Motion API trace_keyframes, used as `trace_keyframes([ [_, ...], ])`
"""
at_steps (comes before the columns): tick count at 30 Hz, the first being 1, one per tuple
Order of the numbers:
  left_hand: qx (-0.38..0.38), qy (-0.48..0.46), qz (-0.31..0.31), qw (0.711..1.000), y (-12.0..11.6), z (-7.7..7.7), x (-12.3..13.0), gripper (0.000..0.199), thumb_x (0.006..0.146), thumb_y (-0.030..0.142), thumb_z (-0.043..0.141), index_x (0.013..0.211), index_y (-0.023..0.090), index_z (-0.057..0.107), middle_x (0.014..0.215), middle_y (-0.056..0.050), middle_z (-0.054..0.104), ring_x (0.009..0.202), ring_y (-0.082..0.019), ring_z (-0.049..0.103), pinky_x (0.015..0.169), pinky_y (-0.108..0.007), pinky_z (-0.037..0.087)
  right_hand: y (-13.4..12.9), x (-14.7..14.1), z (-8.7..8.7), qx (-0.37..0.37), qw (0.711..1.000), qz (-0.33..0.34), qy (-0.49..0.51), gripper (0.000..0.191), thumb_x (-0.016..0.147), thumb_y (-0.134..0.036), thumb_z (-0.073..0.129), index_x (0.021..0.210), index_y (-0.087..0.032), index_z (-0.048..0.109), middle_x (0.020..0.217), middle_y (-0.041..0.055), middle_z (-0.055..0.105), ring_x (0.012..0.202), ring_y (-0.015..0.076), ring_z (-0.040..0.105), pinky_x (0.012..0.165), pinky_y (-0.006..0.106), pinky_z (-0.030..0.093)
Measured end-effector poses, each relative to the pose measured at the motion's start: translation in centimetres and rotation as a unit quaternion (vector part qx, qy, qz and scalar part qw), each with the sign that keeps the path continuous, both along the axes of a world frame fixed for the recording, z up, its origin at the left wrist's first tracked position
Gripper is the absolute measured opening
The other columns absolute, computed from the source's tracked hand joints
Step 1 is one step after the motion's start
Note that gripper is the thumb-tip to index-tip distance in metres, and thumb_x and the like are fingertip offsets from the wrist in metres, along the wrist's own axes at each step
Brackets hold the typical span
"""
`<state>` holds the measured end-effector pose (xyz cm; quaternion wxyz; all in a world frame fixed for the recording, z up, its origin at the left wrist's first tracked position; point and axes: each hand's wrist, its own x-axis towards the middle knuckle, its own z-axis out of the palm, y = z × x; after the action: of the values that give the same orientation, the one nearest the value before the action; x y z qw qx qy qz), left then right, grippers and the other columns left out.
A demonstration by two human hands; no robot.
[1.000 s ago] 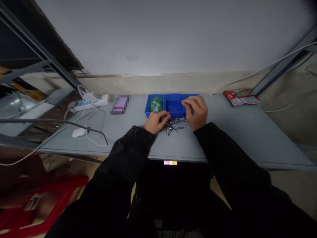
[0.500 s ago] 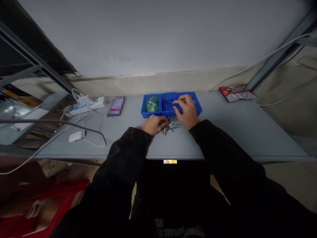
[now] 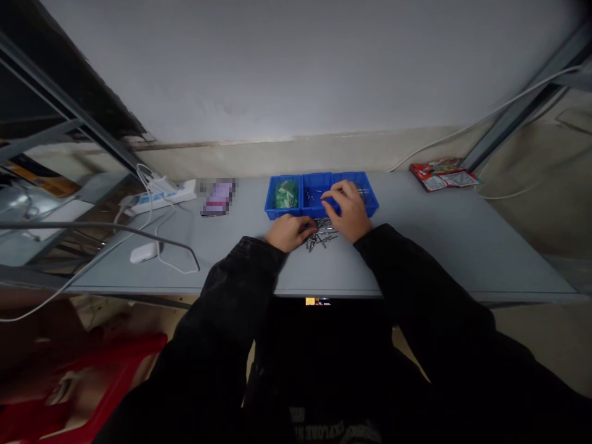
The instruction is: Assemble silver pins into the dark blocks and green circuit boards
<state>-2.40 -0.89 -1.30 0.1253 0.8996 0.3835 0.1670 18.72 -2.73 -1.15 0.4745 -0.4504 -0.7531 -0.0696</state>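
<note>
A pile of small metal pins, perhaps rivets or screws [image 3: 324, 233], lies on the grey table in front of joined blue bins. My left hand [image 3: 290, 232] rests at the pile's left edge, fingers curled together; what they hold, if anything, is hidden. Over the middle blue bin [image 3: 317, 211] hovers my right hand [image 3: 349, 209], its thumb and index finger curved with a gap between them and nothing visible there. A few small metal pieces lie inside that bin. The left bin [image 3: 276, 214] holds a green bag [image 3: 285, 194] with pale pieces. My right hand partly covers the right bin [image 3: 365, 182].
A power strip [image 3: 161, 196] with white cables and a white charger-like case [image 3: 143, 253] sit on the left. Near them lies a pixelated purple phone-like object [image 3: 219, 197]. A red packet [image 3: 444, 175] lies at the back right, beside a metal frame post.
My right hand has shifted slightly, its fingertips a little lower over the middle bin. My left hand stays at the pile. The view has moved very slightly.
</note>
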Motion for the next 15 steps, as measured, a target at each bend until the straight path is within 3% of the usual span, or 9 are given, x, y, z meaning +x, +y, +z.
trace_keyframes([
  [3, 0.009, 0.010, 0.029, 0.999, -0.01, -0.11, 0.00, 0.018, 0.095, 0.037, 0.068, 0.102, 0.026, 0.080, 0.068, -0.002, 0.067, 0.063, -0.017, 0.059, 0.065, -0.028, 0.041, 0.03, 0.02, -0.02, -0.005, 1.000, 0.002, -0.006, 0.011, 0.096, -0.021, 0.056, 0.099, -0.020, 0.067, 0.102, 0.0093, 0.059, 0.100, 0.0271, 0.056, 0.094, 0.045, 0.048],
  [10, 0.006, -0.010, 0.029, 1.000, 0.04, -0.26, 0.03, 0.022, 0.093, 0.045, 0.071, 0.098, 0.026, 0.081, 0.063, -0.001, 0.065, 0.059, -0.016, 0.056, 0.063, -0.027, 0.041, -0.08, 0.01, 0.06, -0.008, 1.000, 0.008, -0.017, 0.013, 0.099, -0.023, 0.054, 0.098, -0.021, 0.066, 0.100, 0.0087, 0.060, 0.098, 0.0273, 0.056, 0.094, 0.046, 0.049],
  [15, 0.006, 0.002, 0.031, 0.999, -0.09, -0.07, 0.18, 0.017, 0.093, 0.036, 0.069, 0.098, 0.025, 0.081, 0.064, -0.001, 0.065, 0.058, -0.015, 0.055, 0.061, -0.027, 0.040, -0.11, -0.07, 0.04, -0.012, 1.000, 0.015, -0.011, 0.012, 0.098, -0.021, 0.055, 0.098, -0.022, 0.066, 0.099, 0.0086, 0.060, 0.098, 0.0273, 0.055, 0.092, 0.046, 0.049],
])
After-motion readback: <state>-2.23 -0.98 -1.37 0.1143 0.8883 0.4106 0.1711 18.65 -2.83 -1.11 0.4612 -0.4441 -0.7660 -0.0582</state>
